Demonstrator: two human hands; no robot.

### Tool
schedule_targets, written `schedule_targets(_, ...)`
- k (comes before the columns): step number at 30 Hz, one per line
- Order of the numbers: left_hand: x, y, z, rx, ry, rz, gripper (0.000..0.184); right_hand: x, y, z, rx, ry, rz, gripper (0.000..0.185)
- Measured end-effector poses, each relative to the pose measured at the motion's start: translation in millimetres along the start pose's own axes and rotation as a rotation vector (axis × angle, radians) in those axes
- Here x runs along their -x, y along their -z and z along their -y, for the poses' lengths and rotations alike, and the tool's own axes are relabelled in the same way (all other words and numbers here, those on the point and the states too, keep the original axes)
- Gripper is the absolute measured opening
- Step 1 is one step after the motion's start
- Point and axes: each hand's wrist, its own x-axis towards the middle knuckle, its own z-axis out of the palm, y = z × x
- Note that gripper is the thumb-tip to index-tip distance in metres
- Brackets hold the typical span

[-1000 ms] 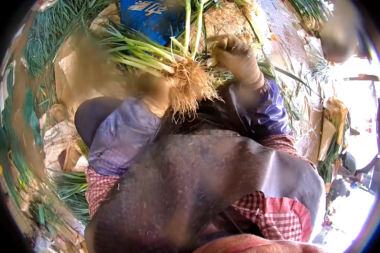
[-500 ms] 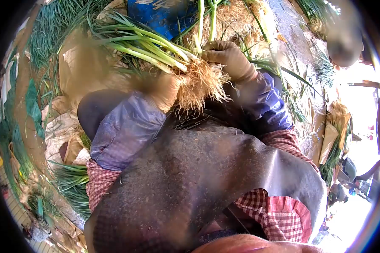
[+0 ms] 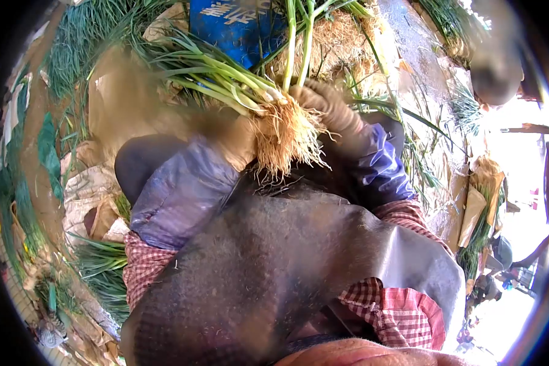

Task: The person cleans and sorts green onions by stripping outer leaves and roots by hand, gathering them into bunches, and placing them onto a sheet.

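My left hand, in a tan glove, is closed around a bunch of green onions. Their white ends and tangled pale roots face me, and the leaves fan out to the upper left. A blurred smear on the lens covers part of this hand. My right hand, gloved too, has its fingers wrapped round the base of a pair of upright green onion stalks, right beside the bunch's white ends. Some of its fingertips are hidden behind the stalks and roots.
A blue printed sack lies ahead, next to a heap of rooted onions. More green onions are piled at the upper left and beside me. A dark apron covers my lap. Another person appears at far right.
My right hand has come down and slightly inward, bringing the upright stalks' base against the bunch. The bunch's roots hang a little lower; my left hand keeps its hold.
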Motion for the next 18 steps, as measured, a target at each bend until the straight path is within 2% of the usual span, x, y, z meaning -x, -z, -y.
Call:
schedule_targets(1,1.1,6.9,2.3,0.054,0.037,0.056,0.029,6.2,-33.0,37.5,0.27,-0.014,-0.02,0.046)
schedule_targets(3,-2.7,24.4,7.8,0.152,0.107,0.144,0.028,-2.5,-41.8,32.4,0.397,0.052,-0.073,0.036)
schedule_targets(4,7.3,3.7,-0.6,0.108,0.041,0.014,0.028,-0.8,-49.6,38.3,0.436,0.087,-0.067,0.034)
schedule_targets(5,11.0,-0.1,-2.6,0.068,0.021,0.019,0.028,-0.2,-56.5,44.8,0.484,0.185,-0.054,0.033)
schedule_targets(6,13.6,-0.9,-3.8,0.03,0.003,0.022,0.029,-0.5,-58.2,46.8,0.505,0.167,-0.051,0.032)
schedule_targets(8,15.5,-0.3,-5.3,-0.002,0.008,0.031,0.032,-3.9,-52.5,48.4,0.42,0.031,-0.035,0.033)
schedule_targets(9,16.1,-0.1,-6.0,-0.033,0.02,0.043,0.035,-5.0,-55.0,41.7,0.188,0.038,-0.159,0.031)
schedule_targets(10,15.0,-9.0,-9.3,0.059,-0.02,0.016,0.042,-7.0,-50.1,37.2,0.08,0.005,-0.184,0.03)
schedule_targets(12,14.4,-11.7,-12.3,0.115,-0.007,0.017,0.046,-8.9,-33.5,27.0,0.188,-0.004,-0.173,0.027)
schedule_targets(13,13.6,-7.7,-10.0,0.121,-0.016,0.014,0.046,-11.3,-34.5,25.1,0.444,0.135,-0.167,0.026)
schedule_targets(14,11.7,-0.9,-5.7,0.102,-0.009,-0.019,0.046,-10.2,-35.8,25.8,0.447,0.131,-0.159,0.026)
schedule_targets(16,13.0,-3.5,-7.0,0.079,0.037,-0.099,0.046,-6.2,-44.0,35.8,0.606,0.07,-0.383,0.025)
schedule_targets(18,12.7,-9.9,-11.4,-0.01,0.029,-0.097,0.044,-10.0,-29.7,45.5,0.871,0.296,-0.459,0.031)
